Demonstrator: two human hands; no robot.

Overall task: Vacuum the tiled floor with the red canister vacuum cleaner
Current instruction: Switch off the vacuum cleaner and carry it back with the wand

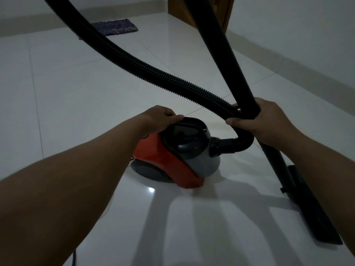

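The red canister vacuum (169, 160) stands on the white tiled floor (76, 93) in the middle of the view, with a black and grey top. My left hand (161, 119) rests on the back of its black carry handle, fingers curled over the rim. My right hand (257, 120) is closed around both the rigid black wand (217, 47) and the ribbed black hose (138, 64) where they cross. The hose loops from the canister's front up past the top left. The wand runs down to the flat floor nozzle (315, 212) at the lower right.
A dark patterned mat (115, 27) lies on the floor at the far wall. A wooden door frame (211, 10) stands at the top centre right. A light wall with a skirting runs along the right. A thin cord shows at the bottom left edge.
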